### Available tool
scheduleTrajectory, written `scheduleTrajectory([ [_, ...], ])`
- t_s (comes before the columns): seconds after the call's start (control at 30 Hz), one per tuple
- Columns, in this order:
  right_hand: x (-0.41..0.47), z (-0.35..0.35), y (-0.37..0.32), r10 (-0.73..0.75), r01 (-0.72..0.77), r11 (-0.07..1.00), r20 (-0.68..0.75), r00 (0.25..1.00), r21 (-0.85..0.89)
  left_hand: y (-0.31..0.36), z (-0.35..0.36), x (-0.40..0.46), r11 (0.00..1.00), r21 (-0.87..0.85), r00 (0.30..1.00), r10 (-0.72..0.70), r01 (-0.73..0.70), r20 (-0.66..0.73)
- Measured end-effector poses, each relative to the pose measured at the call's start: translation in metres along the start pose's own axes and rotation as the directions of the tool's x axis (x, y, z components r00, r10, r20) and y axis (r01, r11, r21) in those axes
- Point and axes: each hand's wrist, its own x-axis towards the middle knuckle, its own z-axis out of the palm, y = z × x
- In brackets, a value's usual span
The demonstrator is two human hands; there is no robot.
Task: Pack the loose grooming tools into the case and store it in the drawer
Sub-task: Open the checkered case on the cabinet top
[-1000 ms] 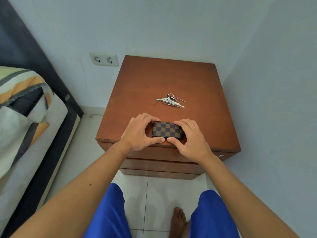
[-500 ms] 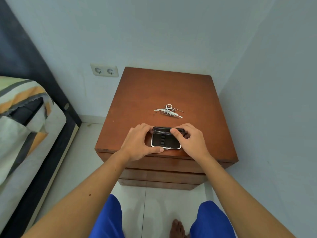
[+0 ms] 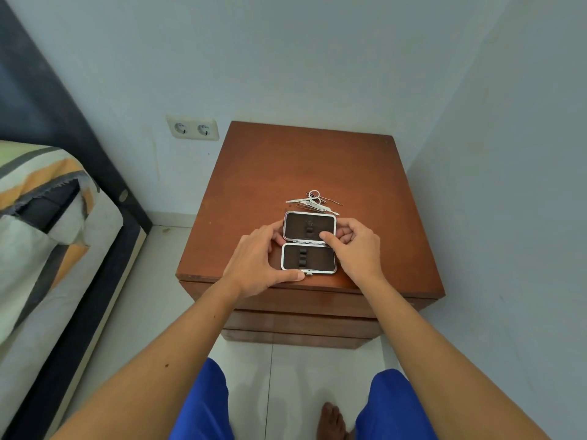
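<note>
The small grooming case (image 3: 309,244) lies fully open and flat near the front of the brown nightstand top (image 3: 270,173). Both halves show a dark lining with elastic loops and a silver rim, and hold no tools. My left hand (image 3: 259,263) grips the near half, thumb at its front clasp. My right hand (image 3: 354,246) holds the right side, thumb pressing on the far half by the hinge. A small heap of loose metal grooming tools (image 3: 313,201), with scissors on top, lies just beyond the case. The drawer fronts (image 3: 301,312) below are closed.
A bed (image 3: 47,233) with a striped cover and dark frame stands at the left. A double wall socket (image 3: 192,128) is on the wall behind. The right wall runs close beside the nightstand. My bare foot (image 3: 332,420) and blue shorts are on the tiled floor below.
The checkered case was closed, then its lid swung up and back until it now lies flat and open. Both hands stayed on the case.
</note>
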Motion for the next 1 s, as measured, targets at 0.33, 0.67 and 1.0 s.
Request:
scheduleTrajectory([
  [0.33,-0.001,0.004,0.001,-0.078,0.077,0.991,-0.003,0.997,-0.107,-0.003,0.001,-0.001,0.999,0.014,1.000,-0.031,0.031,0.004],
  [0.67,-0.030,-0.016,-0.001,-0.099,0.101,0.995,0.062,0.993,-0.025,-0.002,-0.002,-0.002,0.999,0.000,0.999,-0.035,0.035,-0.001],
  [1.0,-0.056,-0.021,0.004,-0.075,0.077,0.970,0.015,0.997,-0.232,-0.001,-0.013,0.020,0.974,0.206,0.995,0.084,-0.094,0.060],
])
